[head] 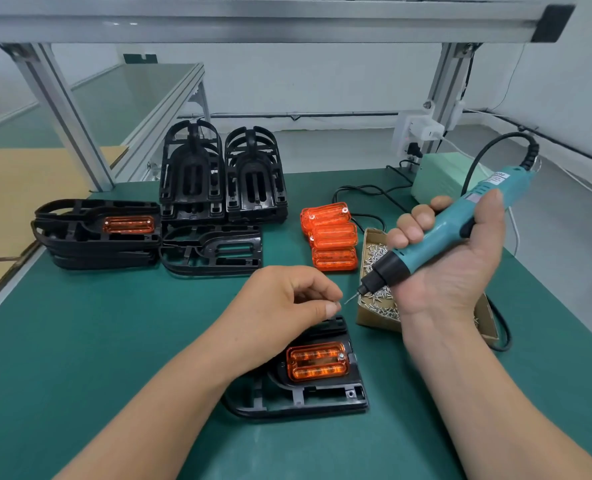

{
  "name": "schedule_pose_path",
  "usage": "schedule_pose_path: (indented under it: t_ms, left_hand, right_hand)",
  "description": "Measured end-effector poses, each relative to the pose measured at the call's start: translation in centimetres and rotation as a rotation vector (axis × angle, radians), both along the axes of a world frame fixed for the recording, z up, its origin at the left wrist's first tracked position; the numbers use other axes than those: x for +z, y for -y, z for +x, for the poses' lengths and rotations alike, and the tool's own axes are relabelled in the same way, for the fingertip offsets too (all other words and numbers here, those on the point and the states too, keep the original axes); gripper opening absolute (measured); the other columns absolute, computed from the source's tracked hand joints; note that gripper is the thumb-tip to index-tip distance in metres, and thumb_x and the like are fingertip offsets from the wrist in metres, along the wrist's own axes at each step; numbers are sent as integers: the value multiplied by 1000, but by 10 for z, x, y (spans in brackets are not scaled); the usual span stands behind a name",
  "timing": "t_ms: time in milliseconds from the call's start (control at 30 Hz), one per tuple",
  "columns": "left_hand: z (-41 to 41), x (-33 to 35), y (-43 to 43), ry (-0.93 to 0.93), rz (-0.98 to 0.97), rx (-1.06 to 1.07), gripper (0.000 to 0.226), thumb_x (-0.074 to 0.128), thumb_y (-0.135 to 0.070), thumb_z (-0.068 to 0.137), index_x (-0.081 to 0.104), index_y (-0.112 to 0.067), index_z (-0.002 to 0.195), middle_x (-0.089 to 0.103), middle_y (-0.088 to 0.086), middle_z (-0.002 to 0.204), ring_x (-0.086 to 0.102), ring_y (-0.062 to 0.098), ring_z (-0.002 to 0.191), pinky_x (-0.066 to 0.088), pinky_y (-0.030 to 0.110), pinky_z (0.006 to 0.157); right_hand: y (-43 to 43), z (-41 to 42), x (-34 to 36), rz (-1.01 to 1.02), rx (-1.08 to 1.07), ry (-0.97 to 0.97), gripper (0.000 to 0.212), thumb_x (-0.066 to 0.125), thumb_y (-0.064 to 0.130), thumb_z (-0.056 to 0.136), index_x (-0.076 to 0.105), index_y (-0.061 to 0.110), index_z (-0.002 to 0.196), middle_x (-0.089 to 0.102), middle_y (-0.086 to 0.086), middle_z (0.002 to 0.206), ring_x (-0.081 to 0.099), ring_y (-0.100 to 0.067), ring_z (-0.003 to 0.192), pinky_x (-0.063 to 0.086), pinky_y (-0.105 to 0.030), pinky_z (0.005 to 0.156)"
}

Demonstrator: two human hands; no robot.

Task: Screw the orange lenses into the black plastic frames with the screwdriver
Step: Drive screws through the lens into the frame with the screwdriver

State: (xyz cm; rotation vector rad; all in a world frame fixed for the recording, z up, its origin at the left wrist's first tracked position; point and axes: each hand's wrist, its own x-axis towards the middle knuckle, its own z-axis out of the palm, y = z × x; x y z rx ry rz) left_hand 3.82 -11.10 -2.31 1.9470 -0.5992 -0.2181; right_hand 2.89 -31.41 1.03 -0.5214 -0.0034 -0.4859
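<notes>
**Partway through: one lens part-fastened, more frames and lenses left to do.**

At far left on the tabletop (114,341), a stack of black frames (79,244) has a fitted lens on top, and empty frames (225,174) stand beside it. The left hand (280,299) pinches a screw (337,303) in its fingers above the near frame (301,400), whose orange lens (317,362) shows one screw at its right end. The loose lenses (331,237) lie behind. The right hand (454,265) has its fingers wrapped round the screwdriver (436,233), its tip raised by the screw box (381,299).
</notes>
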Motion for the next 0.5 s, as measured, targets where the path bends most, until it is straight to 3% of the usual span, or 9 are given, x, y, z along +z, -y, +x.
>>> schedule_pose_path:
  t_ms: [167,367,500]
  left_hand:
    - [-4,1,2,10,18,-43,19,80,-23,90,73,-39,99,80,-16,94,74,8,91,58,36,91]
    - [-5,1,3,4,-7,-65,19,78,-28,89,70,-41,100,80,-16,95,75,8,93,56,37,93]
    - [-5,1,4,2,-11,-63,17,77,-32,87,70,-42,99,80,-15,94,75,11,94,57,46,96]
  right_hand:
    - [0,0,-1,-16,-6,7,44,52,58,102,57,16,89,45,-2,74,43,-15,58,41,-28,54]
    - [-4,1,-4,-59,-2,20,44,51,57,104,57,15,90,46,-2,74,44,-16,59,41,-29,55]
    - [-4,0,-4,-67,-1,22,44,50,57,104,57,15,90,45,-3,75,44,-16,59,40,-29,55]
